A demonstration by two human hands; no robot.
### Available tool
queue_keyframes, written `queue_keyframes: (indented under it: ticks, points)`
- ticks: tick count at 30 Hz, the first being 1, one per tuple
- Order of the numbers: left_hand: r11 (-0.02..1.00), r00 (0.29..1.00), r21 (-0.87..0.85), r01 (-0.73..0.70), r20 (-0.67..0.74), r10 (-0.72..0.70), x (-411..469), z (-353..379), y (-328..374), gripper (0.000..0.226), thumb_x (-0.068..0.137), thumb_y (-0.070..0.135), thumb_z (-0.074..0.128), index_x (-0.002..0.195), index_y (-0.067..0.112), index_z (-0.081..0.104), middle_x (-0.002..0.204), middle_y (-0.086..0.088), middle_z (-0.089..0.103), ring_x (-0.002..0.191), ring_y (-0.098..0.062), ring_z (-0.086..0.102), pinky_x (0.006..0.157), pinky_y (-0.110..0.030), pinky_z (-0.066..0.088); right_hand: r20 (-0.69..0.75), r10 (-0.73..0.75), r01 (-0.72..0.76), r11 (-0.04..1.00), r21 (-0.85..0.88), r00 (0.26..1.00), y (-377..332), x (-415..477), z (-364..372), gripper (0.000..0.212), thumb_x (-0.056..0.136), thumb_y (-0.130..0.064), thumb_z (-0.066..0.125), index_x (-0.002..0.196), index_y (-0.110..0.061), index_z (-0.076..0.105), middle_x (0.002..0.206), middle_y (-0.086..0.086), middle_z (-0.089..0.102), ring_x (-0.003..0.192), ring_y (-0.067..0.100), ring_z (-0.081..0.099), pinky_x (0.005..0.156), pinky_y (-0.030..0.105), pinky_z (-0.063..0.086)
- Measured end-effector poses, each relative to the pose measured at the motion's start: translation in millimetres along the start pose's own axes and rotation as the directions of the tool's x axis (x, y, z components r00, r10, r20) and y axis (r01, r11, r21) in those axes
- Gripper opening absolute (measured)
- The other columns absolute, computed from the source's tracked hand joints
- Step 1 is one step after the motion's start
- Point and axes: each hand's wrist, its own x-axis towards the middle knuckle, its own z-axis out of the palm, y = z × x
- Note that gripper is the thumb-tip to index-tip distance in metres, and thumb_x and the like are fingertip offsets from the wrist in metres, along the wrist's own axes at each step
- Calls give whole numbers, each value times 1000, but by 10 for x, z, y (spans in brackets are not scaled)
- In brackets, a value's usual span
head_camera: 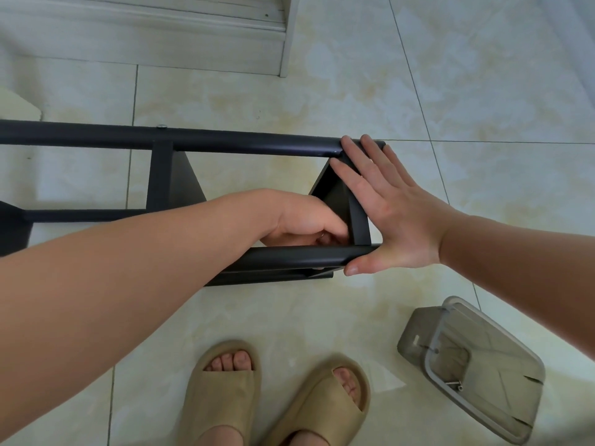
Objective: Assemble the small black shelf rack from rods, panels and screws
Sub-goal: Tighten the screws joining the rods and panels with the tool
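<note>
The black shelf rack (225, 141) lies on its side on the tiled floor, its rods running left to right. My right hand (389, 207) is flat with straight fingers, pressing against the end panel (341, 191) at the rack's right end. My left hand (306, 220) reaches inside the frame behind the near rod (299, 255), fingers curled at the inner side of that panel; what they pinch is hidden. A screw head (162, 126) shows on the far rod.
A clear plastic box (476, 368) with a few screws lies on the floor at the lower right. My feet in tan slippers (225, 391) stand just before the rack. White furniture (145, 33) lines the far side.
</note>
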Motion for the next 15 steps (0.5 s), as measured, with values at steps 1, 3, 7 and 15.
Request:
queue_keyframes:
  ticks: [1,3,7,15]
  points:
    - [1000,1000,13,0,-24,0,-7,18,-5,17,93,11,53,102,2,65,101,-20,61,92,-34,57,93,-47,47,-6,4,-4,1000,-9,1000,-5,-9,-3,138,61,-100,39,161,-20,-12,166,4,-28,151,26,-29,123,43,-16]
    - [1000,998,-6,-27,-57,27,-26,57,-24,18,95,9,53,104,-2,64,98,-21,66,88,-31,65,89,-43,52,-22,11,-11,999,-35,1000,-34,-39,-7,138,61,-101,37,162,-18,-9,167,7,-24,152,29,-26,124,44,-15]
    - [999,993,-19,-41,-109,38,-102,152,-64,20,96,3,51,92,8,69,82,-8,73,75,-19,71,78,-31,55,-61,31,-35,997,-72,998,-120,-168,14,135,64,-100,33,162,-15,-2,168,11,-16,155,34,-17,126,47,-7]
    - [998,983,-26,50,-178,-53,-228,513,-41,17,96,3,52,102,7,67,92,-10,74,90,-24,70,91,-36,54,-58,86,-90,994,-68,995,-344,-462,104,134,64,-101,26,162,-12,4,169,14,-10,155,36,-11,126,53,5]
